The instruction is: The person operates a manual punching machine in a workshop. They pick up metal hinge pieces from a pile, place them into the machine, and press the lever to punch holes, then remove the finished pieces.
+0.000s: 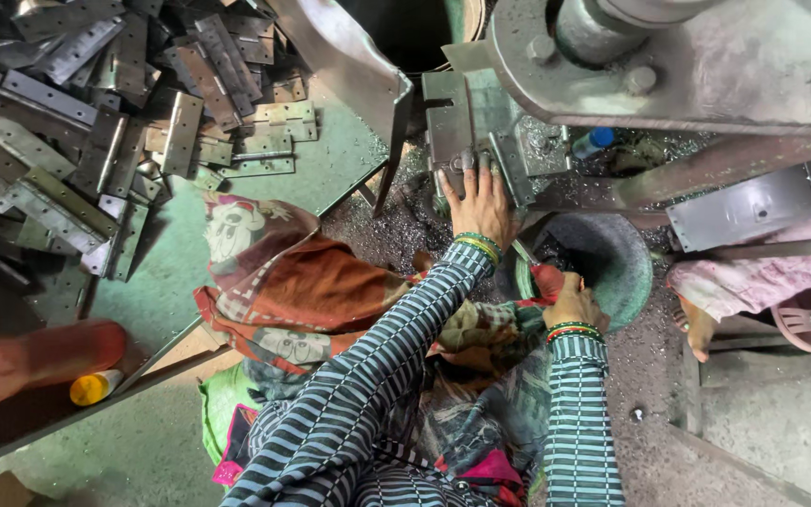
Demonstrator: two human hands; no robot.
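**Two hands at the press, one hinge piece under the fingers**

I am seeing the left hand (481, 202) reaching far, fingers spread and pressing flat on one metal hinge plate (466, 131) lying on the press bed (537, 141); it is touching, not clasping. The right hand (570, 302) is curling shut on a red cloth (548, 278) just beside one green bowl (626, 268) near the machine. Two bangle sets are showing, one per wrist. Far left, a pile of hinges (96, 113) is lying on the green table (330, 169); too many to count. One yellow bottle (94, 387) is lying near left.
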